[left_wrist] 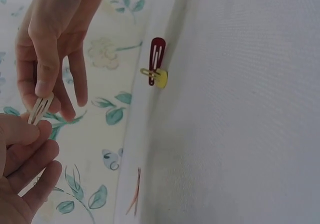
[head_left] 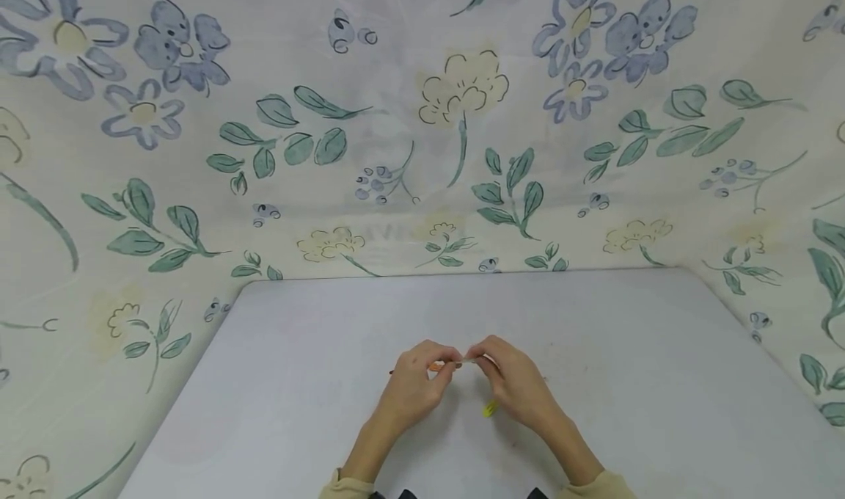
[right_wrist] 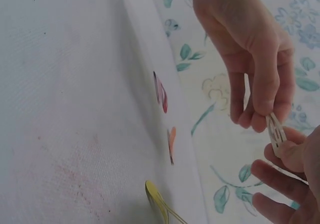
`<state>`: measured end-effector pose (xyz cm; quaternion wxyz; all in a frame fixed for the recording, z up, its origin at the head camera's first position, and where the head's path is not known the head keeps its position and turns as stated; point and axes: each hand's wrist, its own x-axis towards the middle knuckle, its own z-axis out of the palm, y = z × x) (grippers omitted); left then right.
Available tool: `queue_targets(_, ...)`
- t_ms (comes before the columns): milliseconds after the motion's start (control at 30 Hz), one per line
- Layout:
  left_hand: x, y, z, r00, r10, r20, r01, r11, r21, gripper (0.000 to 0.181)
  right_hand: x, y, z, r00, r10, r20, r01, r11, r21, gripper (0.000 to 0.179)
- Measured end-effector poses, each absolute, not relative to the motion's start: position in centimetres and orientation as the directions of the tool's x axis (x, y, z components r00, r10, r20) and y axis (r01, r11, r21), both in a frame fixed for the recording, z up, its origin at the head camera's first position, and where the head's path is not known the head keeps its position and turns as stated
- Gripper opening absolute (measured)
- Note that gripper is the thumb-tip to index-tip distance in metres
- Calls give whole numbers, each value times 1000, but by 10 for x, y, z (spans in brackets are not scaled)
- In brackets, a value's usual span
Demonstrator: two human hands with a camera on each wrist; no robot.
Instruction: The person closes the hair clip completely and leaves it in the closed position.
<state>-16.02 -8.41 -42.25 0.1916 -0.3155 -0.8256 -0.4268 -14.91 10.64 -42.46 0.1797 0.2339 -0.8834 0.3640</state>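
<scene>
A cream snap hair clip (left_wrist: 41, 109) is held between my two hands, raised above the table. My left hand (head_left: 417, 381) pinches one end between thumb and forefinger. At the other end, the thumb and fingers of my right hand (head_left: 518, 381) pinch it too. In the right wrist view the slotted clip (right_wrist: 275, 134) spans the short gap between both sets of fingertips. A yellow hair clip (head_left: 490, 409) lies on the table beside my right hand. Partly behind my left hand is an orange clip (head_left: 436, 367).
The white table (head_left: 297, 352) reaches back to a floral cloth (head_left: 396, 154) that hangs behind and at both sides. A dark red hair clip (left_wrist: 157, 53) and the yellow one show on the table in the left wrist view.
</scene>
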Motion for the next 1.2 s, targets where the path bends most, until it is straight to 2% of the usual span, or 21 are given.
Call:
queue_targets(300,-162,-84,-422,-697,340,631,713,419,562,19,-149,108,-421,-832,-260,490,-539,589,-603,19)
queue_targets(700,-162,-84,-421,-697,322,641,708,448,546,23,-146,106,-416,-877,-177,448,-461,577,-675,20)
queue_targets(933,-161,-82,-422,-701,332,632,707,440,554,24,-146,104,-416,-886,-140,441,-432,593,-679,19)
queue_targets(1200,-160,-81,-422,-709,347,615,701,442,560,23,-145,104,-414,-918,-128,377,-377,580,-722,16)
